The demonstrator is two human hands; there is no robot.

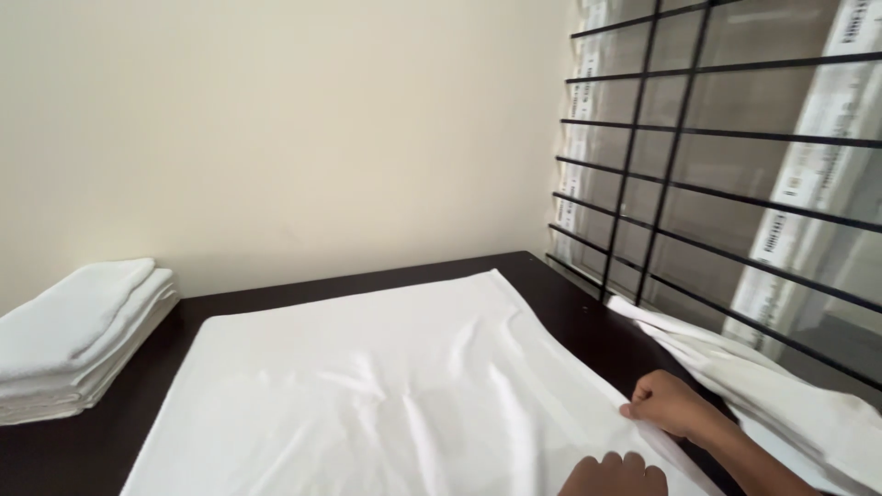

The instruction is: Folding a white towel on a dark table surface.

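Note:
A large white cloth (367, 386) lies spread flat over a dark table (570, 303), with soft creases across its middle. My right hand (675, 404) pinches the cloth's right edge near the front corner, its forearm coming in from the lower right. My left hand (614, 473) shows only curled knuckles at the bottom of the frame. It rests on the cloth just left of the right hand and seems to grip the same edge.
A stack of folded white towels (78, 340) sits on the table's left end against the cream wall. A crumpled white cloth (781, 395) lies to the right, below a window with a black metal grille (661, 165).

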